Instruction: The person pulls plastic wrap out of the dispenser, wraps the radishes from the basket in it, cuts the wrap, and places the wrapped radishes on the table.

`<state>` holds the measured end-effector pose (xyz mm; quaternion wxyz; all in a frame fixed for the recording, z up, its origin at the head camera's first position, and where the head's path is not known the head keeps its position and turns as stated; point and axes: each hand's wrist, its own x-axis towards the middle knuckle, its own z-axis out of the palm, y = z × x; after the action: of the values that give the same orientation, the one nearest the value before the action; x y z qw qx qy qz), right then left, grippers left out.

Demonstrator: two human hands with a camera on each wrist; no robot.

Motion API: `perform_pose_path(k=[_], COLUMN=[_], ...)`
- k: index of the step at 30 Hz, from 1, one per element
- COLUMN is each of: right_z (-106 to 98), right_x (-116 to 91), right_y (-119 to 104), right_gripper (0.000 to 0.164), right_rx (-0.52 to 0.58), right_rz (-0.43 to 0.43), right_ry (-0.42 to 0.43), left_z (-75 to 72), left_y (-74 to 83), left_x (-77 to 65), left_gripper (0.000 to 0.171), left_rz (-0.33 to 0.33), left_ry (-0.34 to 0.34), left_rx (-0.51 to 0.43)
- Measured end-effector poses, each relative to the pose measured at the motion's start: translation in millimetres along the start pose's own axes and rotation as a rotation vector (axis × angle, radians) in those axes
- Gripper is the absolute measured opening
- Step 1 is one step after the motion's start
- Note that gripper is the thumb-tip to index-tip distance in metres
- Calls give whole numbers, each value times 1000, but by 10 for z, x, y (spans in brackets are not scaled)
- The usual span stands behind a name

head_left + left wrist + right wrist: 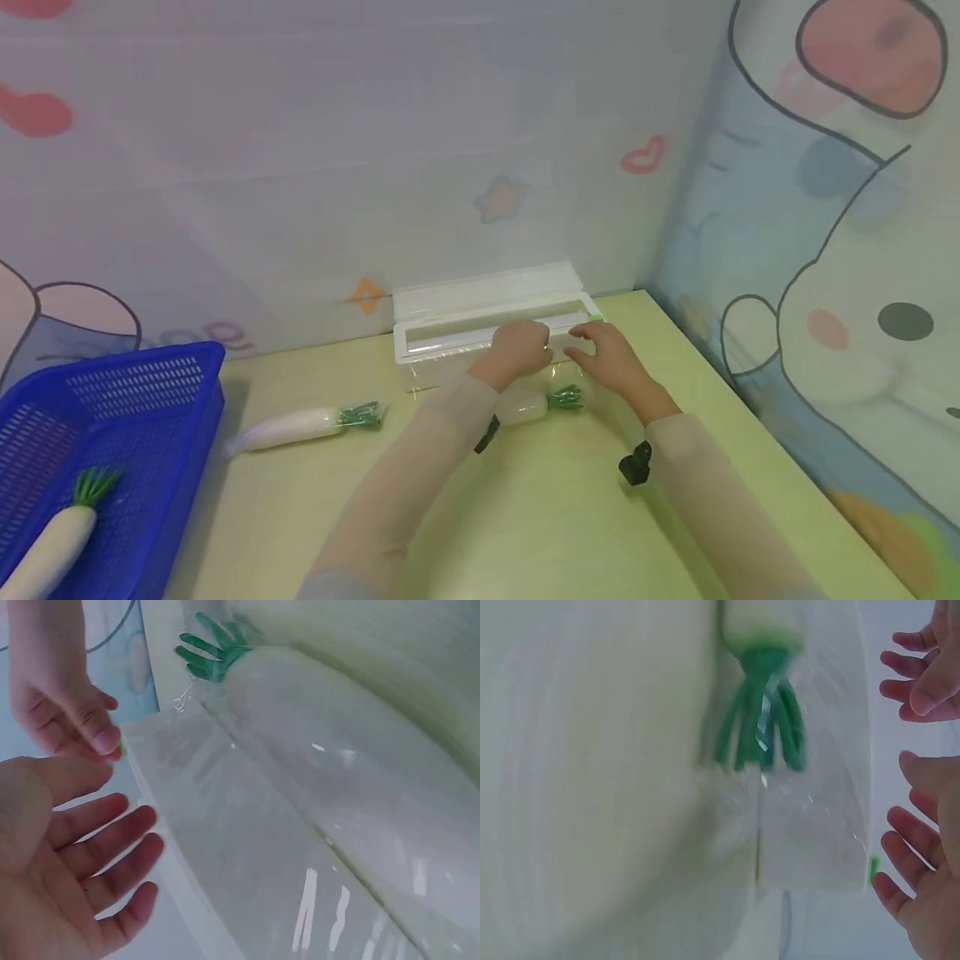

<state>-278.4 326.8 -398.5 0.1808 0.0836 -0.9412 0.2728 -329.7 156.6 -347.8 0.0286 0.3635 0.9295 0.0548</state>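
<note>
In the head view, a white cling film box [442,367] stands at the back of the table with its lid [487,287] raised. Clear film hangs over its front and covers a white radish [525,408] with green tops lying before it. My left hand [522,346] is over the box's front edge, fingers loosely bent and nothing visible between them in the left wrist view. Close to its right, my right hand [609,354] has its fingers apart in the right wrist view. A small green piece [874,868] sits at the box's right end, near the right hand.
A second radish [300,427], in clear wrap, lies on the table to the left. Further left is a blue plastic basket [176,475] with an unwrapped radish [60,542] inside. Printed cloth walls [450,167] border the table at the back and right.
</note>
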Motion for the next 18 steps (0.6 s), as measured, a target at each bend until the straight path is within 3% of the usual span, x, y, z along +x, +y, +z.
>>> perform_pose_path(k=[4, 8, 12, 18], right_z=[-48, -78, -63, -14], right_x=[186, 319, 281, 59], right_y=[29, 88, 185, 332], right_gripper=[42, 52, 55, 42], right_rx=[42, 53, 57, 38], right_rz=[76, 157, 204, 199], right_ry=[27, -36, -73, -27], left_z=[-5, 21, 113, 358], left_y=[-11, 29, 203, 537], left_x=[113, 256, 400, 554], left_gripper=[20, 24, 26, 22], left_rz=[-24, -42, -70, -92], left_ry=[114, 189, 185, 173], left_rx=[-28, -37, -39, -19])
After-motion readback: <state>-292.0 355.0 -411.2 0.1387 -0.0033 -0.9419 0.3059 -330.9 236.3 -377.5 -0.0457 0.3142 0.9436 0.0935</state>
